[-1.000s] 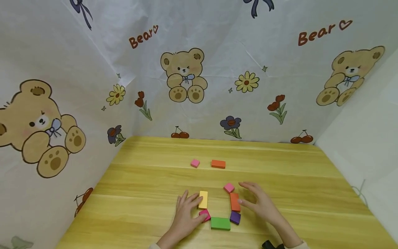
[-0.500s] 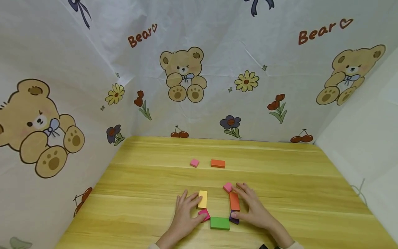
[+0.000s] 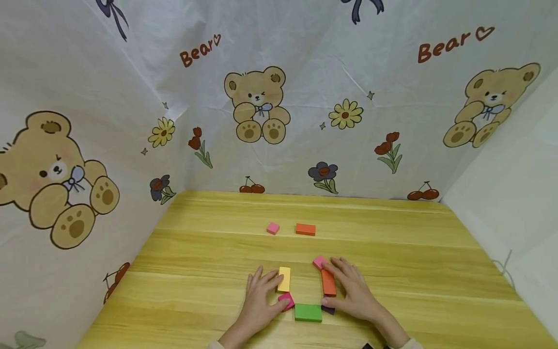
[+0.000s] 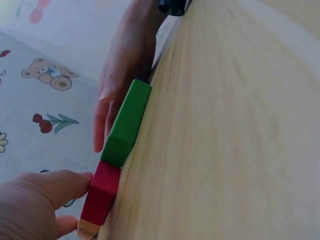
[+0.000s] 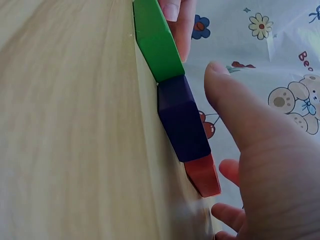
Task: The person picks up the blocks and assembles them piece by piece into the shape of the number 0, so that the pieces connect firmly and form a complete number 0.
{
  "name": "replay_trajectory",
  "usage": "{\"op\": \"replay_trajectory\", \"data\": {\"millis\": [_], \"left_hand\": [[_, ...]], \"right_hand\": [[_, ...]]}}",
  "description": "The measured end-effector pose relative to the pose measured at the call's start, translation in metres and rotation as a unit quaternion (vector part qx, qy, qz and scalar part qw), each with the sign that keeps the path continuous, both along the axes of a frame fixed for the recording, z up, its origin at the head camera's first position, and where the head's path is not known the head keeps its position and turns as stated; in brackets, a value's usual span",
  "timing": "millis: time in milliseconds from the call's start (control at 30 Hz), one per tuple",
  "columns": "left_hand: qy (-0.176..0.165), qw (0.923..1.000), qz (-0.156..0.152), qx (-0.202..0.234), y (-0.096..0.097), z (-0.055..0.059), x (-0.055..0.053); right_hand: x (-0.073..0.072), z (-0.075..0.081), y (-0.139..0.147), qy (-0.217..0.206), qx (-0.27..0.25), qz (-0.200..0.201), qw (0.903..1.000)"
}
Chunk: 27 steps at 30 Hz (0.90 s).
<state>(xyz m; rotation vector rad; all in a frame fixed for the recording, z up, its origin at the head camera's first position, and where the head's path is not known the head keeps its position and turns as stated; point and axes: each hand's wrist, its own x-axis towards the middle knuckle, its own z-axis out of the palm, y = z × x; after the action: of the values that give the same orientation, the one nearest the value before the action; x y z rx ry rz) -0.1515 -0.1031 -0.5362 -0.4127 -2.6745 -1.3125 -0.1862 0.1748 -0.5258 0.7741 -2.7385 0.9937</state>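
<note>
In the head view my left hand [image 3: 259, 304] lies at the left of a U of small blocks. Its fingertips touch the yellow block [image 3: 285, 278], and its thumb rests on the magenta block [image 3: 285, 301]. My right hand [image 3: 357, 296] is over the right side, fingers spread and loosely bent. Its fingertips are by the pink block [image 3: 319, 262] and the orange block [image 3: 329, 284]. The thumb partly hides the purple block [image 3: 329, 310]; the right wrist view shows a gap between them. The green block [image 3: 308, 313] forms the near side, touching the purple block [image 5: 182, 120].
Farther back on the wooden table [image 3: 218, 242] lie another pink block [image 3: 272, 228] and another orange block [image 3: 305, 229]. A bear-print sheet [image 3: 301, 145] stands behind and at the left. A dark object [image 3: 368, 346] shows at the right wrist.
My right hand has moved left and nearer, its thumb going from the orange block to over the purple one. The left hand and the blocks stay practically where they were.
</note>
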Motion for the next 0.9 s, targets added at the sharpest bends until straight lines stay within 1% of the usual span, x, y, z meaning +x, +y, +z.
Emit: {"op": "replay_trajectory", "data": {"millis": [133,333,500,700,800,900], "left_hand": [[-0.004,1.0000,0.001,0.004,-0.0009,-0.0009,0.0001],[0.004,1.0000,0.000,0.002,-0.0009,-0.0008,0.0003],[0.006,1.0000,-0.003,0.003,0.0000,-0.0009,0.0000],[0.006,1.0000,0.001,0.001,-0.0001,-0.0014,0.0001],[0.006,0.9999,0.001,0.008,-0.0004,-0.0002,0.0005],[0.002,0.9997,0.006,0.025,0.0000,0.0018,-0.0001]], "right_hand": [[0.0003,-0.0001,-0.0007,-0.004,0.009,-0.006,0.9999],[0.0000,-0.0001,-0.0008,-0.006,0.018,-0.011,0.9998],[-0.0003,-0.0010,0.0012,0.000,0.019,-0.009,0.9998],[0.0002,-0.0014,0.0019,0.000,0.016,-0.006,0.9999],[0.0001,-0.0015,0.0014,0.001,0.016,-0.004,0.9999],[-0.0002,-0.0013,0.0011,0.003,0.013,-0.001,0.9999]]}}
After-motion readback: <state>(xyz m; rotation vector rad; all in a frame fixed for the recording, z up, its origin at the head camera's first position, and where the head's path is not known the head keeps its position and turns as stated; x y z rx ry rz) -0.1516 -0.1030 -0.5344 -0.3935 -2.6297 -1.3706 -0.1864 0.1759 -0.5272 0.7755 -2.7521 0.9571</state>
